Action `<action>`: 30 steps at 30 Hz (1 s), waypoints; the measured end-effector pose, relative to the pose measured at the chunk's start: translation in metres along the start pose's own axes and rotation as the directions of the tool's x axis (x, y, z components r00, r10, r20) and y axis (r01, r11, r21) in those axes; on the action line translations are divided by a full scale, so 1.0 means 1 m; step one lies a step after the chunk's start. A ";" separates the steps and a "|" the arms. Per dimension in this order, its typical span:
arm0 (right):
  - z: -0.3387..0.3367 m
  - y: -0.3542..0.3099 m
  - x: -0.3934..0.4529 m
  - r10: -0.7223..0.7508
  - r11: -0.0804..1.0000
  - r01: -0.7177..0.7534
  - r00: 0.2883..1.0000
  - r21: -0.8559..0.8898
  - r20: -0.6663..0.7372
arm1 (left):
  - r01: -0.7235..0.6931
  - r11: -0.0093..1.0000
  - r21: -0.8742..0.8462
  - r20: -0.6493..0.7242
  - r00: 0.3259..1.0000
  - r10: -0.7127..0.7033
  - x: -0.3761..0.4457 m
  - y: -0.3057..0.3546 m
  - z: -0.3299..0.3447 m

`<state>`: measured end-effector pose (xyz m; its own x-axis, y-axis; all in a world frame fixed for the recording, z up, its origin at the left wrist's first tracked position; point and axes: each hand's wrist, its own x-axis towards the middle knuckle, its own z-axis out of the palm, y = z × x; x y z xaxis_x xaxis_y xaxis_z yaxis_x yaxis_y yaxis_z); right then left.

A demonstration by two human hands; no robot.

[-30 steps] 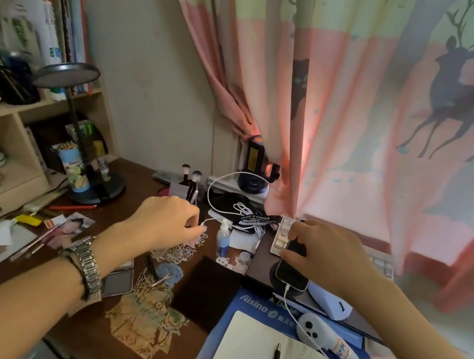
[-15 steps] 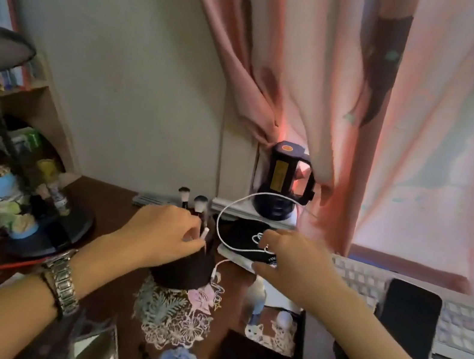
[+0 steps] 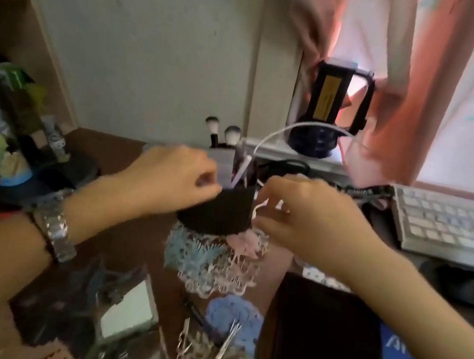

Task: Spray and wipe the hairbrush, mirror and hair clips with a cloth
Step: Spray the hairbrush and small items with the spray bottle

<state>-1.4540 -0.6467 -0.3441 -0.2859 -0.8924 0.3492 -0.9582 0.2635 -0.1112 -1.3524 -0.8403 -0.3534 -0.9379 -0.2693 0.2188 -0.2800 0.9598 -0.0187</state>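
The left hand (image 3: 177, 180) has its fingers curled over the rim of a dark holder (image 3: 217, 209); the right hand (image 3: 307, 215) pinches a white cable (image 3: 282, 130) beside it; a small mirror (image 3: 126, 313) lies nearer, on the desk (image 3: 123, 241).

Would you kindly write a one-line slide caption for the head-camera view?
Both hands, left and right, close around a dark holder of makeup brushes on a cluttered desk.
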 end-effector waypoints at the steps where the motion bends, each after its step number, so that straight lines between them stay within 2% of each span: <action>1: 0.004 -0.006 -0.007 0.010 1.000 -0.010 1.000 -0.011 -0.011 | -0.003 1.000 -0.005 -0.041 0.999 0.002 -0.005 -0.001 -0.002; 6: 0.013 -0.037 -0.055 0.104 0.993 -0.105 0.994 -0.045 -0.034 | 0.002 0.999 -0.036 -0.155 0.988 -0.008 -0.053 0.001 -0.022; 10: 0.012 -0.054 -0.088 0.191 0.981 -0.192 0.981 -0.042 -0.021 | 0.031 0.999 -0.008 -0.103 0.994 -0.032 -0.103 0.010 -0.023; 16: 0.008 -0.062 -0.113 0.266 0.964 -0.267 0.962 -0.011 -0.068 | 0.054 0.998 -0.033 -0.128 0.990 -0.058 -0.143 0.026 -0.023; 23: 0.021 -0.029 -0.106 0.425 0.903 -0.392 0.876 0.176 -0.229 | 0.043 0.982 -0.182 -0.119 0.991 -0.065 -0.136 0.045 -0.009; 30: 0.036 0.018 -0.094 0.516 0.856 -0.473 0.812 0.211 -0.274 | 0.079 0.952 -0.297 -0.058 0.993 -0.101 -0.112 0.045 0.021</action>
<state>-1.4440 -0.5713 -0.4129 -0.7284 -0.4881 0.4808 -0.6832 0.5702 -0.4562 -1.2641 -0.7682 -0.3992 -0.8916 -0.3595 0.2754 -0.2797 0.9154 0.2896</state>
